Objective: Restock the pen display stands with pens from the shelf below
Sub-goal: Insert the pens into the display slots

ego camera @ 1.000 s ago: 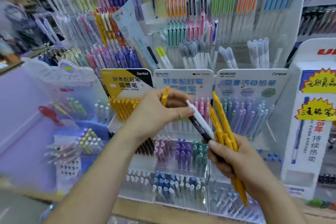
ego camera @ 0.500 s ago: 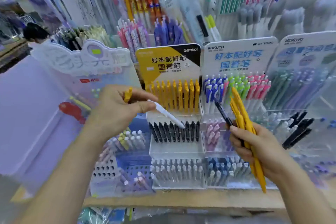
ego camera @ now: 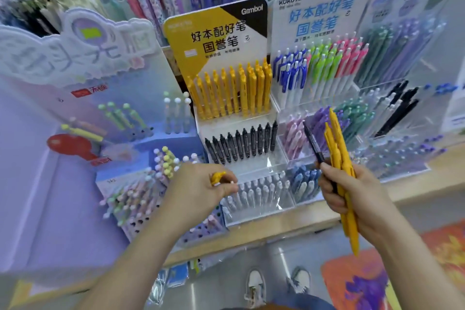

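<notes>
A pale wooden shelf [ego camera: 251, 236] carries the yellow Gambol stand [ego camera: 216, 33]; below it lie grey floor [ego camera: 226, 259], two shoes [ego camera: 255, 282] and an orange mat [ego camera: 377, 282]; left of the stand sits a lilac display [ego camera: 75, 63]; below the stand's front the left hand [ego camera: 198, 189] curls round one yellow pen [ego camera: 217, 178]; the stand's middle tier holds about ten black pens [ego camera: 245, 141]; at its lower right the right hand [ego camera: 352, 196] grips one black pen [ego camera: 313, 143] and a bunch of yellow pens [ego camera: 339, 148].
</notes>
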### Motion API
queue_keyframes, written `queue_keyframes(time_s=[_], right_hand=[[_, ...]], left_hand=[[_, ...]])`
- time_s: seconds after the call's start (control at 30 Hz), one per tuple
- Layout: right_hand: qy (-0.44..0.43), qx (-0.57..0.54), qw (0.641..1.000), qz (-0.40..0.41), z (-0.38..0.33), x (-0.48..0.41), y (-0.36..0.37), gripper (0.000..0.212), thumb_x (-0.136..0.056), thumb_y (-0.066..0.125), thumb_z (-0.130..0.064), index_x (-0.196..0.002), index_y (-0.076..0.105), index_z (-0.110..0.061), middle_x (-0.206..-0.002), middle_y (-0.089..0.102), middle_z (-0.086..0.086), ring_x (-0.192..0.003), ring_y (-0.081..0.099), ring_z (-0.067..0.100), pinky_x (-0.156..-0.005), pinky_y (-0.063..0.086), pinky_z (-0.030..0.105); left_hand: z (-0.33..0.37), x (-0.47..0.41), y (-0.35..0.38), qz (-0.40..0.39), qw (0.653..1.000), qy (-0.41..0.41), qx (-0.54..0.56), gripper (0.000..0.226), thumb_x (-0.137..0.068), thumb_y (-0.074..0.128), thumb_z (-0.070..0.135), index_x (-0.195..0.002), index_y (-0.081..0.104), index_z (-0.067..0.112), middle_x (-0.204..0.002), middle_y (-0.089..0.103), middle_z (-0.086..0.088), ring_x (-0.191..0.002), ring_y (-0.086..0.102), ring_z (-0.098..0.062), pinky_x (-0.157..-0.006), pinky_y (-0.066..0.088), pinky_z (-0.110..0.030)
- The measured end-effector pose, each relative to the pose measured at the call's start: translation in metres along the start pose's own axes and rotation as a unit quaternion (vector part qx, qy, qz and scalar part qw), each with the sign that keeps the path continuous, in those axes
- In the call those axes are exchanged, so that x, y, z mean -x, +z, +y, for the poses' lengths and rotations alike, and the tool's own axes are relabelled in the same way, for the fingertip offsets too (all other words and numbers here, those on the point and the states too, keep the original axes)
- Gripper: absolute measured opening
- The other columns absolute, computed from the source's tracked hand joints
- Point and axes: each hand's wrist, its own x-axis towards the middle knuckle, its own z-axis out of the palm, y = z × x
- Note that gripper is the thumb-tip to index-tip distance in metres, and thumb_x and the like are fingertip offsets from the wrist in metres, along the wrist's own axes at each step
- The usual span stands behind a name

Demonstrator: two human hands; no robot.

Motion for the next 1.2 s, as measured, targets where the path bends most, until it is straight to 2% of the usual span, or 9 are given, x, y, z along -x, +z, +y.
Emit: queue_keyframes(time_s=[0.07,0.17,0.37,0.57,0.73,0.87,0.97,1.07,1.2], right_hand=[[0.009,-0.006,1.000,0.001,0.008,0.002,0.006,0.027,-0.075,0.062,-0.023,-0.092,0.057,-0.002,-0.058,0.043,0.005,-0.038,0.029,0.010,-0.034,0.021,0.017],[0.021,-0.007,1.000,0.000,0.019,0.004,0.015,0.029,-0.076,0.063,-0.023,-0.095,0.058,-0.001,-0.059,0.045,0.005,-0.040,0.030,0.011,-0.035,0.023,0.018],[0.035,-0.017,0.999,-0.004,0.030,0.009,0.020,0.031,-0.077,0.064,-0.024,-0.098,0.060,-0.002,-0.060,0.049,0.006,-0.041,0.034,0.012,-0.036,0.026,0.019],[0.027,-0.014,0.999,-0.012,0.028,0.010,0.023,0.042,-0.078,0.064,-0.025,-0.106,0.059,0.005,-0.061,0.049,0.005,-0.043,0.035,0.013,-0.037,0.029,0.019],[0.022,-0.011,1.000,-0.013,0.028,0.011,0.026,0.052,-0.077,0.065,-0.025,-0.112,0.053,0.011,-0.060,0.050,0.006,-0.043,0.036,0.013,-0.037,0.029,0.020],[0.025,-0.015,0.999,-0.016,0.029,0.011,0.029,0.048,-0.076,0.066,-0.025,-0.111,0.055,0.007,-0.060,0.050,0.006,-0.043,0.036,0.013,-0.037,0.029,0.020],[0.027,-0.015,0.999,-0.017,0.031,0.010,0.032,0.043,-0.076,0.066,-0.023,-0.107,0.056,0.005,-0.061,0.051,0.008,-0.043,0.037,0.014,-0.037,0.029,0.020],[0.030,-0.017,0.999,-0.017,0.033,0.010,0.035,0.035,-0.077,0.067,-0.021,-0.101,0.058,0.003,-0.067,0.053,0.010,-0.046,0.041,0.014,-0.037,0.031,0.021],[0.034,-0.018,0.999,-0.024,0.034,0.010,0.038,0.027,-0.078,0.067,-0.020,-0.096,0.062,0.001,-0.069,0.053,0.009,-0.048,0.041,0.015,-0.037,0.032,0.020]], left_hand=[[-0.010,0.001,0.010,-0.015,1.000,-0.015,-0.015,0.023,-0.077,0.079,0.028,-0.067,0.065,0.044,-0.072,0.069,0.020,-0.072,0.063,0.000,-0.072,0.053,-0.030],[-0.022,0.000,0.024,-0.022,0.999,-0.040,-0.022,0.004,-0.079,0.078,0.030,-0.079,0.074,0.030,-0.075,0.071,0.012,-0.073,0.063,-0.004,-0.073,0.052,-0.029],[-0.035,-0.003,0.035,-0.027,0.998,-0.048,-0.021,0.005,-0.078,0.078,0.031,-0.082,0.074,0.028,-0.076,0.072,0.010,-0.073,0.063,-0.003,-0.073,0.052,-0.028],[-0.037,-0.003,0.031,-0.064,0.995,-0.012,-0.076,0.011,-0.083,0.072,0.035,-0.090,0.075,0.026,-0.078,0.073,0.006,-0.073,0.064,-0.006,-0.071,0.050,-0.025],[-0.046,0.003,0.034,-0.015,0.999,-0.015,-0.028,0.010,-0.081,0.075,0.031,-0.090,0.076,0.025,-0.075,0.073,0.009,-0.068,0.065,-0.004,-0.070,0.051,-0.023],[-0.054,0.004,0.039,-0.015,1.000,-0.013,-0.021,0.008,-0.081,0.075,0.030,-0.088,0.076,0.026,-0.078,0.072,0.013,-0.071,0.065,-0.001,-0.072,0.051,-0.020],[-0.059,0.005,0.046,-0.038,0.997,0.023,-0.062,0.009,-0.081,0.074,0.035,-0.087,0.075,0.029,-0.085,0.072,0.012,-0.081,0.064,-0.006,-0.077,0.051,-0.030],[-0.057,0.000,0.047,-0.022,0.995,0.059,-0.082,0.014,-0.082,0.073,0.035,-0.090,0.075,0.024,-0.088,0.071,0.009,-0.090,0.060,-0.010,-0.081,0.049,-0.033],[-0.052,-0.006,0.047,-0.050,0.990,0.041,-0.129,0.017,-0.086,0.067,0.039,-0.090,0.072,0.023,-0.086,0.071,0.004,-0.085,0.063,-0.013,-0.076,0.050,-0.031]])
